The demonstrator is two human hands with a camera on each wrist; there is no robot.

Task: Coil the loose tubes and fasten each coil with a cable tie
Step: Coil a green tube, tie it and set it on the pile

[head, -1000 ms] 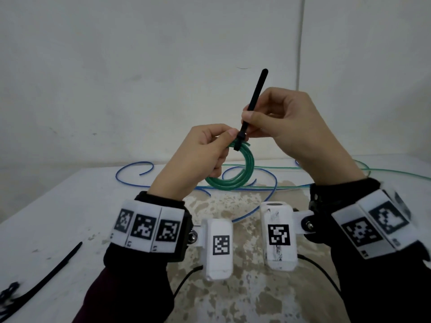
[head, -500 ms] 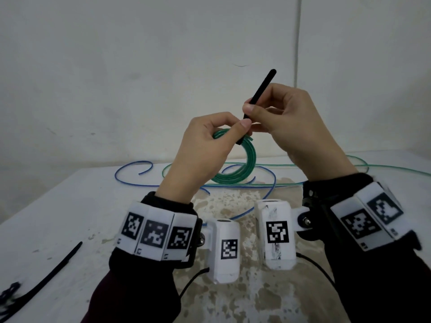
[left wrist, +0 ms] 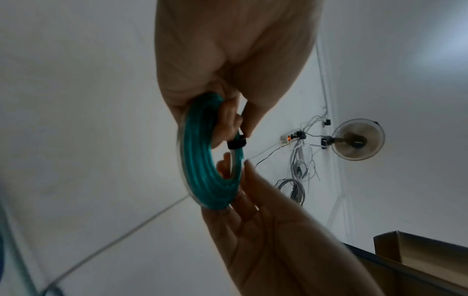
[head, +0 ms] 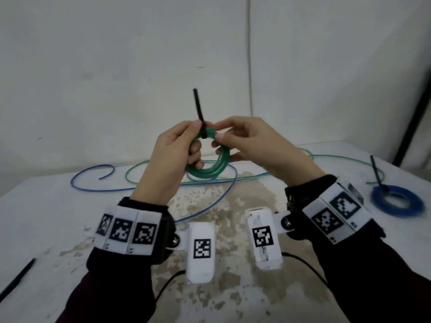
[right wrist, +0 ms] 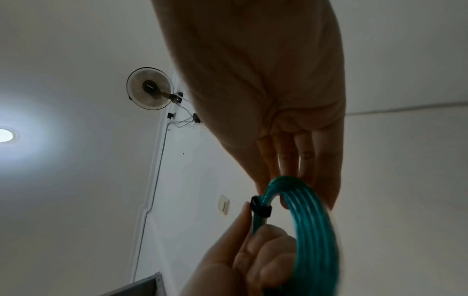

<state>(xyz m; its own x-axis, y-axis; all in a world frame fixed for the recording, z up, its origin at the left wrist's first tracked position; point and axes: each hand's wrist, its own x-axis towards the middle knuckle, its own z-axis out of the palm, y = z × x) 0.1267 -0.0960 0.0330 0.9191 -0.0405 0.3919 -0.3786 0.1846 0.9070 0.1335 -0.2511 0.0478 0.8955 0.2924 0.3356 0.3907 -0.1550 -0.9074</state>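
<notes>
I hold a green tube coil (head: 211,169) in the air over the table, with both hands on it. A black cable tie (head: 197,106) wraps the coil's top, and its tail stands straight up. My left hand (head: 172,155) grips the coil's left side, thumb and forefinger pinching at the tie's head. My right hand (head: 251,141) pinches the coil just right of the tie. In the left wrist view the tie's band (left wrist: 236,144) circles the green coil (left wrist: 202,166). The right wrist view shows the same band (right wrist: 260,209) on the coil (right wrist: 311,230).
A loose blue tube (head: 130,188) and a loose green tube (head: 338,157) lie across the white table (head: 46,217). A blue coil (head: 396,203) fastened with a black tie sits at the right. A spare black cable tie (head: 16,282) lies near the left edge.
My right hand has let go of the tie's tail and dropped onto the coil. The tail has swung from leaning right to upright, and my left fingers now pinch at the tie's head.
</notes>
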